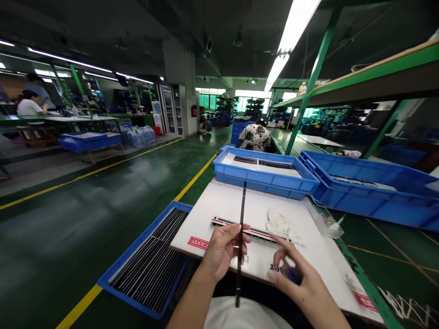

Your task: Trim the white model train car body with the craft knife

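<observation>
My left hand (222,251) pinches a long, thin black strip (243,205) near its middle, between thumb and fingers. The strip stands nearly upright in view, its lower end over my lap. To the right, my right hand (297,278) is raised with thumb and index finger apart and nothing between their tips. A dark blue patch shows near its curled fingers, too unclear to name. Beyond both hands, a model train carriage (262,234), white and grey with a red stripe, lies across the white tabletop (202,205); the hands partly cover it. A crumpled white cloth (277,221) lies behind the carriage.
A blue tray (137,242) with rows of dark strips sits low at left. At the table's far edge stands a blue crate (267,180) with dark strips; another blue crate (370,201) is right. A clear plastic bag (327,221) lies at the right edge. A person (255,136) sits ahead.
</observation>
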`<state>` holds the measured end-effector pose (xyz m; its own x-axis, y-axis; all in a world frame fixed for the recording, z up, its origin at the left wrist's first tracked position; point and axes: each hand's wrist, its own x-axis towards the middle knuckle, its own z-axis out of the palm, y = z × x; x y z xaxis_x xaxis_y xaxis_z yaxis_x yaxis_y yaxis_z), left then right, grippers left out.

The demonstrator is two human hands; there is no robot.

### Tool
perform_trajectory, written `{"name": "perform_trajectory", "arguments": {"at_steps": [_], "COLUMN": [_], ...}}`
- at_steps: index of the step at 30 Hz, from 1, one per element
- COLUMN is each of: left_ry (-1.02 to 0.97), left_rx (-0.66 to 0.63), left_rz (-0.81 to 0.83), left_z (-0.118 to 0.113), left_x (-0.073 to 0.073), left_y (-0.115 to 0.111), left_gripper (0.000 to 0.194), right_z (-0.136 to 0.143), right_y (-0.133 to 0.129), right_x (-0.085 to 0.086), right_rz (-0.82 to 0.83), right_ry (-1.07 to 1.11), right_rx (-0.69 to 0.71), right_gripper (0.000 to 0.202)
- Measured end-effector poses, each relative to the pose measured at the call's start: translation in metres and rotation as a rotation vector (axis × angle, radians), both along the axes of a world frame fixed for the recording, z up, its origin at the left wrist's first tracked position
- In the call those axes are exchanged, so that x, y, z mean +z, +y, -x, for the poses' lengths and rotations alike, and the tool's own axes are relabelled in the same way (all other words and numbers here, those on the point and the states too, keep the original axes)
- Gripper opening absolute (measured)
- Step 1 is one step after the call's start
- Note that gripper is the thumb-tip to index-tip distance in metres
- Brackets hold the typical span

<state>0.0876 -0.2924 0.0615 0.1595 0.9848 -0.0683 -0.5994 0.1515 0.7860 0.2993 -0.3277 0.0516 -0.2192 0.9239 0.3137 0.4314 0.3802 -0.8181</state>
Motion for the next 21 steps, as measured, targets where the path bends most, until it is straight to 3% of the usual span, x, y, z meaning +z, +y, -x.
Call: {"name": "perform_trajectory", "arguments": {"at_steps": [3,5,8,12,17,19,21], "left_ry": [-0.001,0.014,0.045,0.117,0.319,0.454,0.610], "left_rx": [-0.229,-0.384,-0.569,-0.696,-0.700,-0.580,-0.331], "left_rz": [0.086,0.123,0.149,0.163,0.139,0.088,0.014], "left_z": [0.009,0.015,0.020,0.026,0.036,0.041,0.046], "left_x": [-0.004,-0.007,-0.010,-0.011,-0.009,-0.009,-0.010], "left_y": [-0.005,-0.009,-0.014,-0.016,-0.008,0.009,0.037], "left_gripper": [0.035,0.033,0.034,0.039,0.049,0.057,0.062], "right_z": [-0.025,-0.038,-0.049,-0.054,-0.057,-0.061,-0.068], "right_y": [0.013,0.022,0.031,0.029,0.026,0.032,0.044], "right_x": [0.020,0.030,0.036,0.035,0.050,0.054,0.048], "right_rz": [-0.239,-0.380,-0.521,-0.624,-0.725,-0.756,-0.782], "right_ry": [-0.115,-0.220,-0.379,-0.537,-0.650,-0.661,-0.636], "right_rx": [-0.111,-0.109,-0.018,0.131,0.280,0.302,0.287], "right_gripper": [0.060,0.055,0.042,0.032,0.036,0.040,0.038]}}
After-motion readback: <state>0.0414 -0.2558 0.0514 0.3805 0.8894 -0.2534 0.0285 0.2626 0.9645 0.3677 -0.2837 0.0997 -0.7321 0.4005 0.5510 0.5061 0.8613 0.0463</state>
